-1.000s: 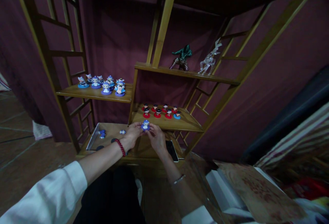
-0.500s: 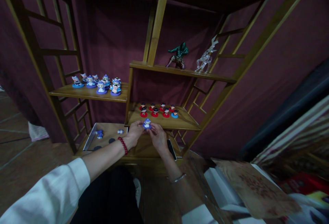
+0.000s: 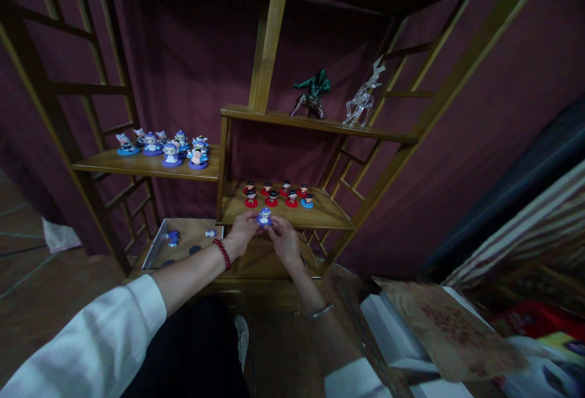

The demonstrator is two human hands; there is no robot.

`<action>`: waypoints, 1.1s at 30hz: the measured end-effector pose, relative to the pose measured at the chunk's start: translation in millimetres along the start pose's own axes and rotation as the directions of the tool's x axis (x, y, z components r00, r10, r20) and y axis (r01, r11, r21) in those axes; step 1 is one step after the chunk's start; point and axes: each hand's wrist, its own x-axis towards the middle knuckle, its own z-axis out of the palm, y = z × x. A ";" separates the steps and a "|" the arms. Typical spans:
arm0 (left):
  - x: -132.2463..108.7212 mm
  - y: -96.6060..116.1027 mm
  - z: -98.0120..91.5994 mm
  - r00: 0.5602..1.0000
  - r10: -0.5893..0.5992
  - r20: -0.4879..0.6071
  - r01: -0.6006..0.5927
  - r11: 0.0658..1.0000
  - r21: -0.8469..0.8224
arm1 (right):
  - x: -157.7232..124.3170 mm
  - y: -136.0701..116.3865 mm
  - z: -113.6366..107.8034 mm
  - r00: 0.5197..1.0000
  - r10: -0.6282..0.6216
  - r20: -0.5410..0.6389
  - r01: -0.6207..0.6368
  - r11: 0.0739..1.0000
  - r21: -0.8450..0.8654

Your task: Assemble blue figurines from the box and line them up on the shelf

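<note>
A small purple-and-white figurine [image 3: 264,216] on a purple base is held upright between both hands, in front of the middle shelf's edge. My left hand [image 3: 242,234], below a red bead bracelet, pinches its left side. On the other side my right hand [image 3: 284,241] grips the base with fingertips. Just beyond, red-based figurines [image 3: 272,198] stand in two rows, with one blue-based figurine [image 3: 307,201] at the front right. Left of my hands sits an open box [image 3: 158,245], holding a purple figurine [image 3: 173,238], a smaller purple-and-white piece [image 3: 211,233] and dark discs [image 3: 195,250].
Several blue- and purple-based figurines [image 3: 171,154] crowd the left shelf [image 3: 137,165]. A green kneeling statue [image 3: 314,94] and a clear deer figure [image 3: 363,102] stand on the upper shelf [image 3: 260,119]. Boxes and a brown paper bag [image 3: 448,325] lie on the floor at right.
The view has shifted slightly, moving the shelves left in the picture. Both hands still hold the figurine, now a little further right relative to the shelf. My right hand now covers most of the dark phone-like object.
</note>
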 end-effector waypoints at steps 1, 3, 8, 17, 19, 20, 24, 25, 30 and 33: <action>0.3 0.0 -0.2 1.000 0.002 0.003 -0.002 1.000 -0.006 | 0.1 0.7 0.3 1.000 0.002 0.000 -0.002 1.000 -0.004; 1.4 0.1 -1.2 1.000 0.006 0.002 -0.006 1.000 -0.017 | 0.4 0.8 1.5 1.000 0.004 -0.001 -0.004 1.000 -0.008; 0.9 4.9 -5.4 1.000 0.017 -0.026 -0.017 1.000 -0.021 | 2.0 -5.5 7.5 1.000 -0.008 0.001 0.008 1.000 0.017; 6.9 10.0 -21.7 0.995 0.077 -0.061 -0.076 0.997 0.011 | 6.4 -17.1 26.3 1.000 -0.006 0.027 0.005 1.000 0.030; 8.8 10.3 -25.5 0.994 0.088 -0.061 -0.087 0.996 0.024 | 7.7 -17.5 30.3 0.999 -0.010 0.040 0.008 0.999 0.048; 9.4 10.6 -27.1 0.994 0.092 -0.063 -0.091 0.995 0.028 | 8.3 -17.5 32.2 0.999 -0.010 0.043 0.008 0.999 0.051; 10.1 12.8 -31.7 0.990 0.112 -0.082 -0.110 0.993 0.030 | 11.7 -16.4 39.7 0.999 -0.022 0.045 0.020 0.999 0.044; 10.2 13.3 -32.6 0.990 0.115 -0.085 -0.114 0.993 0.024 | 12.5 -15.9 41.4 0.999 -0.025 0.044 0.023 0.999 0.048; 11.4 14.1 -37.5 0.989 0.119 -0.090 -0.121 0.993 -0.009 | 14.8 -14.3 47.7 0.998 -0.019 0.059 0.017 0.999 0.029; 11.6 13.7 -39.5 0.987 0.133 -0.085 -0.135 0.991 -0.022 | 15.1 -13.7 49.9 0.998 -0.014 0.068 0.013 1.000 0.023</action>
